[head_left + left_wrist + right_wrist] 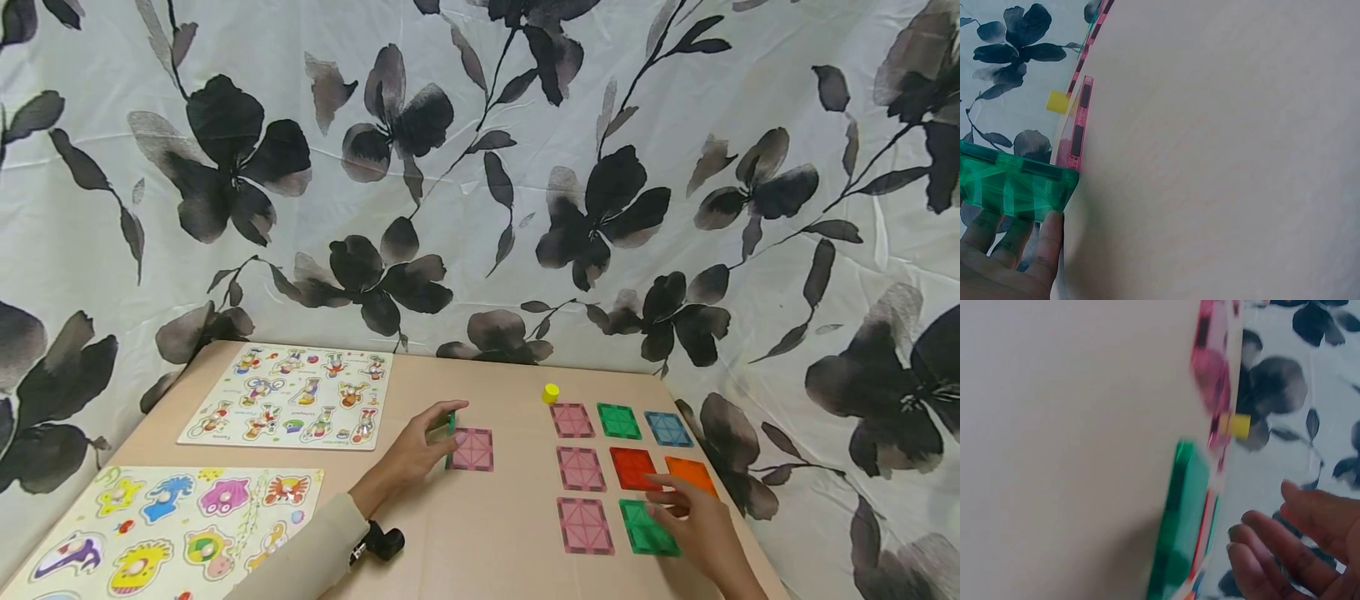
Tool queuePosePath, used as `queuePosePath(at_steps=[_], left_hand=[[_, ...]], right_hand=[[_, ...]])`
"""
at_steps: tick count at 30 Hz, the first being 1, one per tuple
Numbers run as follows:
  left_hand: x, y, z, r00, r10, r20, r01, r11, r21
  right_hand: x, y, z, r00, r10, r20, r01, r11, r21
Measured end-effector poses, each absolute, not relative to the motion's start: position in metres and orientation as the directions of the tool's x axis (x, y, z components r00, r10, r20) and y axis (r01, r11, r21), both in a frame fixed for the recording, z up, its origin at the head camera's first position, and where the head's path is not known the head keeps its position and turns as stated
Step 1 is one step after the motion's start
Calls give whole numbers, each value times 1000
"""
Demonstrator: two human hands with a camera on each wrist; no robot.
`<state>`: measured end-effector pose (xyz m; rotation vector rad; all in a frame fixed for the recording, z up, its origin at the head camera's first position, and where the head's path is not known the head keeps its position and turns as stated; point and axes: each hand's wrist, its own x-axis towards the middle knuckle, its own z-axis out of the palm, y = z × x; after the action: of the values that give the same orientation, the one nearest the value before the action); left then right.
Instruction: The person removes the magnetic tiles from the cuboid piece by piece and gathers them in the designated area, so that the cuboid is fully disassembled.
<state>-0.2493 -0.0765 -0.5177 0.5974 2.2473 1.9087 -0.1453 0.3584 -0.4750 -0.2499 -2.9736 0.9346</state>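
My left hand (406, 457) holds a green magnetic tile (1019, 181) on edge, thumb and fingers against it. In the head view this tile shows only as a thin green strip, right at the left side of a flat pink tile (474, 450). Over the right part of the table, my right hand (699, 523) hovers with loosely bent fingers and nothing in them. It overlaps a flat green tile (643, 533) and lies close to a red tile (632, 468) and an orange tile (690, 475). The right wrist view shows its fingers (1272, 550) apart from the tiles.
Three pink tiles (585, 525) form a column, with another green tile (619, 422) and a blue tile (670, 429) in the back row. A yellow cylinder (551, 392) stands behind them. Two picture puzzle boards (285, 396) lie at the left. Floral cloth (480, 183) hangs behind the table (517, 383).
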Motion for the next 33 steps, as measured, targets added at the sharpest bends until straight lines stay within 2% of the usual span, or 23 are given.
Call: queuePosePath(at_steps=[13, 21, 27, 33], left_hand=[[-250, -74, -518, -912, 382, 150, 213, 128, 969], [-251, -79, -518, -901, 401, 165, 253, 180, 951], [-253, -83, -513, -893, 417, 170, 289, 241, 926], [-252, -86, -505, -901, 387, 197, 345, 364, 865]], right_hand=[[-181, 267, -475, -999, 4, 34, -20, 735, -677], [-214, 218, -482, -975, -214, 57, -189, 671, -716], [-236, 186, -486, -940, -340, 36, -263, 650, -713], [-254, 164, -491, -910, -415, 9, -327, 704, -630]])
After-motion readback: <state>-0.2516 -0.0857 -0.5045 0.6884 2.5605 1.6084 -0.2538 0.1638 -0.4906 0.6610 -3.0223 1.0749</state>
